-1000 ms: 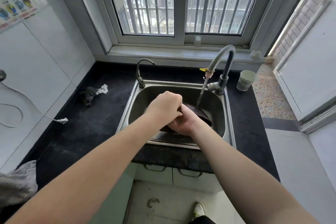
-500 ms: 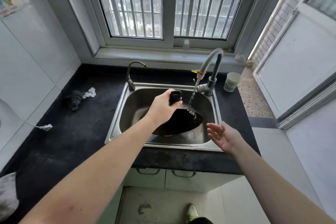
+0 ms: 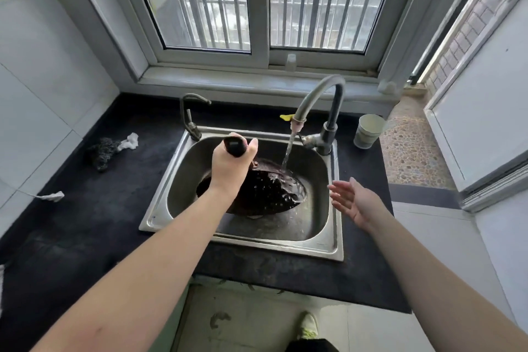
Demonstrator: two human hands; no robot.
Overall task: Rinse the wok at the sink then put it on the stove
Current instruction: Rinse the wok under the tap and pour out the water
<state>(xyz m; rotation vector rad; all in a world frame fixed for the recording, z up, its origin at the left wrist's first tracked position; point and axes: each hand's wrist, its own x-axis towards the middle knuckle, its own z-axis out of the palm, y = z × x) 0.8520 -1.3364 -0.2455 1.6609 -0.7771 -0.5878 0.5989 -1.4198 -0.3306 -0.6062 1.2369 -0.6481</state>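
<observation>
Water from the tap (image 3: 320, 100) falls onto the far right part of the wok (image 3: 265, 191), which is tilted inside the sink (image 3: 333, 237). The left hand (image 3: 231, 168) grips the black handle (image 3: 235, 146), fingers curled round it. The right hand (image 3: 354, 201) hovers just right of the wok over the sink's right rim, fingers spread and holding nothing. Rinsing well likely means turning the wrist slowly so the stream sweeps the whole bowl, keeping it low to limit splashing.
</observation>
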